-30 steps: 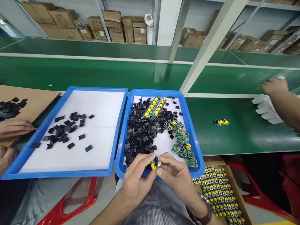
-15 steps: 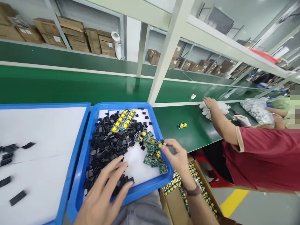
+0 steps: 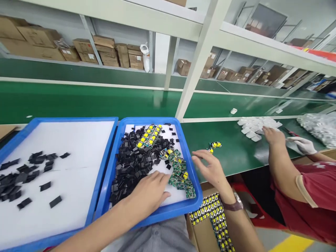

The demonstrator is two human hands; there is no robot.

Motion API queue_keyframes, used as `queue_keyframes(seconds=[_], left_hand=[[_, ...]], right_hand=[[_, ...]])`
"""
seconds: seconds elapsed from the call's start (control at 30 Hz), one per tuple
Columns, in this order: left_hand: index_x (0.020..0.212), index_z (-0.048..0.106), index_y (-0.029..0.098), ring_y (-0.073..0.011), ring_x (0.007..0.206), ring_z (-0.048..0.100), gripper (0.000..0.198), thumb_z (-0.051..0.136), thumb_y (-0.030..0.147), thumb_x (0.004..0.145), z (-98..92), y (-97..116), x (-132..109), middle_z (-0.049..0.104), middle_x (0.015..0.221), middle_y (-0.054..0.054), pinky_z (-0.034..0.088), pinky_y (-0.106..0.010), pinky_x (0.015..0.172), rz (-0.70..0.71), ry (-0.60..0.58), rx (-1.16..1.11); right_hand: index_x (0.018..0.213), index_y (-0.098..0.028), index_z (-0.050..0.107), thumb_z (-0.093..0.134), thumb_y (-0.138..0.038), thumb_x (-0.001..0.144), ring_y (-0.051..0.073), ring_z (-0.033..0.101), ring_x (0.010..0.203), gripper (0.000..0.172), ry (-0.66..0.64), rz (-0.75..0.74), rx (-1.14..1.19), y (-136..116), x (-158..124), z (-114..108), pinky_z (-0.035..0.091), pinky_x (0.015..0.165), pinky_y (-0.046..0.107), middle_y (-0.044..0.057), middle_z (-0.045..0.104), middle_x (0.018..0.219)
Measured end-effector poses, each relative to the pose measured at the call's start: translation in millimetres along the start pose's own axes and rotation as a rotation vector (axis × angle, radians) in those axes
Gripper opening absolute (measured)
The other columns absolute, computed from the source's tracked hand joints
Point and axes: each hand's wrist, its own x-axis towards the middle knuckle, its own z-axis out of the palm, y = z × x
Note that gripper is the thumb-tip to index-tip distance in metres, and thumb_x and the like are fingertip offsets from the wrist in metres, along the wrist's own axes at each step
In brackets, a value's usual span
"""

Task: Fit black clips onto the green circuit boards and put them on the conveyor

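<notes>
Over the blue tray (image 3: 173, 211), the left hand (image 3: 152, 189) is held palm down, its fingers loosely bent and its thumb spread well apart from them. No object is seen in its grasp, though the underside of the palm is hidden. Just ahead of its fingertips, the green circuit boards (image 3: 181, 169) are strewn along the tray's right side, a yellow-topped one among them. The tray's left half is covered by a heap of small black folded pieces (image 3: 131, 161), on which a panel of yellow-topped boards (image 3: 150, 135) is laid at a slant.

And on the right, the right hand (image 3: 208, 168) is poised by the tray's rim, thumb and fingers parted, nothing seen to be gripped. Just beyond it, a few yellow-topped circuit modules (image 3: 215, 144) are seated on the green bench (image 3: 241, 152). Below, a cardboard box (image 3: 204, 234) is lined with rows of similar yellow-topped boards (image 3: 207, 206).

To the left, more black pieces (image 3: 39, 159) are scattered over the white lining of a second blue tray (image 3: 76, 119). At far right, a pile of white plastic parts (image 3: 250, 129) is being reached by a co-worker's bare hand (image 3: 274, 136); the other is covered by a white glove (image 3: 303, 144).
</notes>
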Motion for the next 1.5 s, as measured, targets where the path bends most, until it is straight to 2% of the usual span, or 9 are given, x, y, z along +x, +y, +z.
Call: queue_keyframes(seconds=[0.17, 0.27, 0.43, 0.6, 0.73, 0.8, 1.0, 1.3, 1.5], left_hand=[[0.109, 0.063, 0.013, -0.0350, 0.095, 0.074, 0.023, 0.072, 0.015, 0.087, 6.9, 12, 25, 0.075, 0.099, -0.015, 0.063, -0.048, 0.081, -0.058, -0.057, 0.021], [0.120, 0.060, 0.016, -0.0331, 0.105, 0.071, 0.033, 0.066, 0.010, 0.088, -5.4, -1, 0, 0.073, 0.109, -0.013, 0.062, -0.048, 0.089, -0.069, -0.028, -0.002], [0.137, 0.055, 0.024, -0.0239, 0.113, 0.070, 0.037, 0.050, 0.016, 0.101, -19.4, -21, -61, 0.064, 0.129, -0.010, 0.061, -0.037, 0.095, -0.206, 0.224, -0.235], [0.134, 0.065, 0.032, -0.0198, 0.112, 0.070, 0.034, 0.051, 0.022, 0.104, -6.9, -17, -95, 0.062, 0.129, -0.008, 0.061, -0.028, 0.090, -0.311, 0.361, -0.444], [0.128, 0.064, 0.028, -0.0208, 0.111, 0.071, 0.026, 0.055, 0.026, 0.104, 6.3, -15, -103, 0.062, 0.132, -0.011, 0.062, -0.027, 0.082, -0.390, 0.412, -0.634], [0.117, 0.065, 0.026, -0.0220, 0.111, 0.070, 0.016, 0.058, 0.028, 0.103, 9.6, -13, -99, 0.065, 0.125, -0.010, 0.062, -0.031, 0.087, -0.409, 0.446, -0.643], [0.106, 0.067, 0.024, -0.0170, 0.088, 0.069, 0.010, 0.059, 0.027, 0.102, 6.3, 5, -75, 0.065, 0.109, -0.006, 0.058, -0.027, 0.072, -0.339, 0.487, -0.682], [0.107, 0.069, 0.021, -0.0170, 0.090, 0.070, 0.018, 0.053, 0.016, 0.102, 2.6, 7, -66, 0.065, 0.103, -0.006, 0.060, -0.027, 0.082, -0.199, 0.546, -0.609], [0.114, 0.073, 0.029, -0.0253, 0.103, 0.073, 0.023, 0.061, 0.019, 0.097, 26.0, -30, -74, 0.073, 0.114, -0.006, 0.064, -0.035, 0.093, 0.012, 0.555, -0.397]], right_hand=[[0.121, -0.022, 0.073, 0.061, -0.027, 0.103, 0.027, 0.065, 0.109, 0.022, -0.116, -0.316, -0.016, -51, -8, 18, 0.055, 0.096, 0.048, 0.012, 0.073, 0.113], [0.119, -0.020, 0.072, 0.059, -0.024, 0.104, 0.028, 0.063, 0.107, 0.020, -0.187, -0.417, -0.123, -59, -14, 23, 0.054, 0.093, 0.048, 0.011, 0.073, 0.110], [0.101, -0.016, 0.075, 0.061, -0.017, 0.101, 0.032, 0.059, 0.104, 0.014, -0.361, -0.541, -0.507, -70, -19, 52, 0.050, 0.091, 0.048, 0.013, 0.074, 0.100], [0.086, -0.013, 0.074, 0.055, -0.001, 0.094, 0.034, 0.055, 0.087, 0.024, -0.370, -0.541, -0.661, -76, -11, 84, 0.049, 0.076, 0.049, 0.018, 0.071, 0.081], [0.083, -0.014, 0.074, 0.057, 0.000, 0.092, 0.032, 0.057, 0.083, 0.024, -0.356, -0.551, -0.633, -76, -8, 81, 0.048, 0.073, 0.046, 0.015, 0.071, 0.078], [0.093, -0.015, 0.075, 0.058, -0.005, 0.095, 0.029, 0.060, 0.085, 0.020, -0.328, -0.528, -0.529, -81, -12, 74, 0.050, 0.076, 0.044, 0.013, 0.074, 0.084], [0.104, -0.024, 0.075, 0.064, -0.015, 0.094, 0.020, 0.065, 0.078, 0.017, -0.261, -0.171, 0.380, -109, -45, 60, 0.055, 0.073, 0.035, 0.002, 0.073, 0.083], [0.100, -0.024, 0.077, 0.074, -0.020, 0.090, 0.020, 0.070, 0.083, 0.011, -0.284, 0.016, 0.602, -118, -60, 68, 0.057, 0.081, 0.035, 0.004, 0.076, 0.088], [0.088, -0.021, 0.078, 0.077, -0.040, 0.090, 0.016, 0.071, 0.076, 0.020, -0.289, 0.118, 0.738, -113, -53, 77, 0.059, 0.076, 0.030, 0.003, 0.076, 0.083]])
